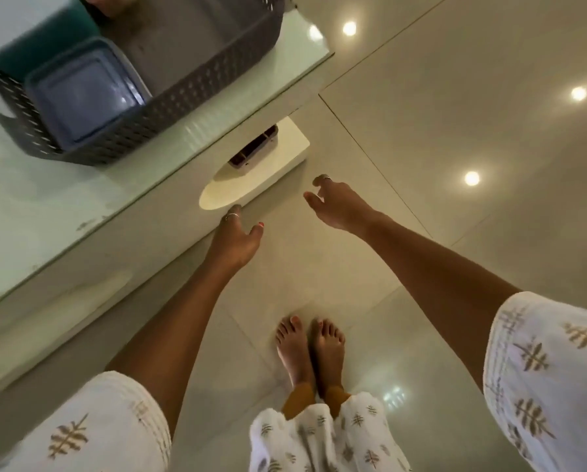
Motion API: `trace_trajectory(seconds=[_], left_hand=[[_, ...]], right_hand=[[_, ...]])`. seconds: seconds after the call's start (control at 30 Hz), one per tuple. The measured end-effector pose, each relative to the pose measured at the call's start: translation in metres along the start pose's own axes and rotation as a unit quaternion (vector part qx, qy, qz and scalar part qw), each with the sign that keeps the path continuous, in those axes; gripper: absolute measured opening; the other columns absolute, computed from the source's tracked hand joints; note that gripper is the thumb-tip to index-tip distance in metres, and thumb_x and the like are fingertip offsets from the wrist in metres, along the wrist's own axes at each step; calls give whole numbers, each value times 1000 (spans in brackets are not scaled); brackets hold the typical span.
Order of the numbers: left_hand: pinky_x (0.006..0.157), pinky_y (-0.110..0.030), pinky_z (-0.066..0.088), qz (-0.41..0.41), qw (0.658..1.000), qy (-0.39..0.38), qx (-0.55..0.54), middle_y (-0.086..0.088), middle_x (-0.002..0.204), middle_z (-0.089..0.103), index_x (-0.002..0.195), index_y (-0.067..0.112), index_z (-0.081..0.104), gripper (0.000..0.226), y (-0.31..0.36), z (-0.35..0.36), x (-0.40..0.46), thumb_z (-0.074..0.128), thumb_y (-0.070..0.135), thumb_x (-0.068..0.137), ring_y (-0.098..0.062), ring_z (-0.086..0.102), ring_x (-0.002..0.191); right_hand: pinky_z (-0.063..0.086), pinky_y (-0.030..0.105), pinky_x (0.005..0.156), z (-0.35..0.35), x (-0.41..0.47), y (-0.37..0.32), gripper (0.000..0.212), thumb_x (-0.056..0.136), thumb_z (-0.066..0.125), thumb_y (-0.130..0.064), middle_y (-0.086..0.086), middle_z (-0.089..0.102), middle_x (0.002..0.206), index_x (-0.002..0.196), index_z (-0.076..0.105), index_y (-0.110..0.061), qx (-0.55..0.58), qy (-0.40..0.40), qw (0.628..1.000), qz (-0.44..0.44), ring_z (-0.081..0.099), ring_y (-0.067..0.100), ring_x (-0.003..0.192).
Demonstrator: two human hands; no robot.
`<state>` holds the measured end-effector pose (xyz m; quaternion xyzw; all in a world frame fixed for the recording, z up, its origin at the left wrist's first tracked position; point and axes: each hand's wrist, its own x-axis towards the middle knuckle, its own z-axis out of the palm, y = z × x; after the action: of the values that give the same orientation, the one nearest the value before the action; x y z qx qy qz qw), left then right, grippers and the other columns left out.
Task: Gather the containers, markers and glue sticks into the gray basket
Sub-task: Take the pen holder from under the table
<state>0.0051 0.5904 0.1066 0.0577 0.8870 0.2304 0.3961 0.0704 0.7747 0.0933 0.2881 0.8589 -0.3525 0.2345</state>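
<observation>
Standing barefoot on glossy cream floor tiles (421,97) beside a glass-topped white desk (30,206), looking down. On the desk near its corner: a dark gray perforated plastic basket (183,100), already holding a square blue-lidded container (81,93) at its near end and a teal container (37,56) just behind that. No markers or glue sticks visible in this view; blurred, so hard to be sure.

Left hand (236,238) reaching forward close along the desk's edge, fingers loosely spread, gripping nothing. Right hand (336,206) out over the floor, fingers relaxed and slightly curled, likewise empty. Both well apart from the basket.

Below the desktop, past the corner, a pale lower shelf (285,155) carrying a small gray lidded box (254,153) with something dark inside; contents unclear. Probably the next thing to collect, judging by the aim of both hands.

To do this step well: bend low enough to see the box fully before gripping, since half of it hides under the desktop edge. Take it from both short sides, level, to keep anything inside from spilling. Draw it clear of the overhang before lifting. Then set it in the free part of the basket beside the two containers, not on top.
</observation>
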Motion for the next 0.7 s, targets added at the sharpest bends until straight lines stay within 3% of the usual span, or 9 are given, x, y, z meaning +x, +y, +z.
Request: trace_trajectory(seconds=[0.3,0.4,0.5,0.6,0.7], left_hand=[[113,-41,28,15,995,98,32,-12,156,21,150,5,11,72,-8,39,129,50,27,94,-29,24,143],[112,-42,29,-16,991,133,12,-13,157,18,150,4,8,73,-16,40,148,49,21,92,-30,23,143],[113,-44,30,-36,990,137,-15,-14,157,17,150,3,6,74,-25,40,161,49,17,91,-32,24,142],[112,-43,32,-29,990,135,-20,-15,156,18,150,5,6,74,-32,38,172,50,17,92,-33,27,141],[112,-43,33,-32,990,133,-38,-15,156,20,150,6,6,74,-34,33,180,50,17,92,-32,29,140]], right_hand=[[44,33,90,38,137,3,53,99,39,-39,17,54,131,140,35,-7,10,23,999,-22,54,30,117],[45,29,89,39,170,-3,53,99,39,-38,14,56,130,140,33,-5,82,21,996,0,55,23,108],[45,39,103,39,196,-11,52,100,37,-33,15,48,139,144,28,-7,202,25,979,12,53,29,121],[56,33,87,34,214,-22,54,100,37,-36,12,53,132,148,23,-15,303,35,952,28,62,26,109],[59,32,78,32,230,-32,43,101,38,-24,13,50,133,142,35,-11,324,18,945,35,63,27,107]])
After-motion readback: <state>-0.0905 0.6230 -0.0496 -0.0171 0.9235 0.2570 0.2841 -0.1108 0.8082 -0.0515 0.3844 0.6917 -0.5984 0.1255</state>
